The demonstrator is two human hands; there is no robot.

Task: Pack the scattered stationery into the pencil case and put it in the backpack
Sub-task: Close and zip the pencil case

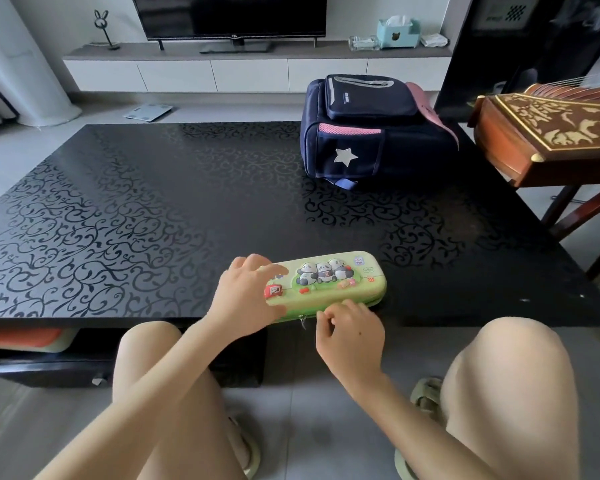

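Step in hand, as judged: closing the zip along the near side of the pencil case (329, 282) before it goes to the backpack (371, 133). No loose stationery shows on the surface (153, 202), so packing appears complete.

Hands. The left hand (246, 296) holds the left end of the case, with fingers curled over the lid and thumb along the near edge. The right hand (352, 336) is at the near side wall, its fingers (329, 315) curled against the zip seam. It cannot be told whether they pinch anything. One zip pull (302, 322) hangs free just to the left of them.

Recommended practice. Keep the left hand pressing the lid flat so the two halves meet evenly. Take the pull between thumb and forefinger and draw it along the seam in one steady run. Check that nothing inside catches the teeth. If the slider resists, back it off rather than force it.

Position. The case lies flat at the near edge of the surface, lid up, directly between the two hands and touching both. The backpack lies at the far right of the surface, well apart from the case. Whether its main opening is unzipped cannot be seen.
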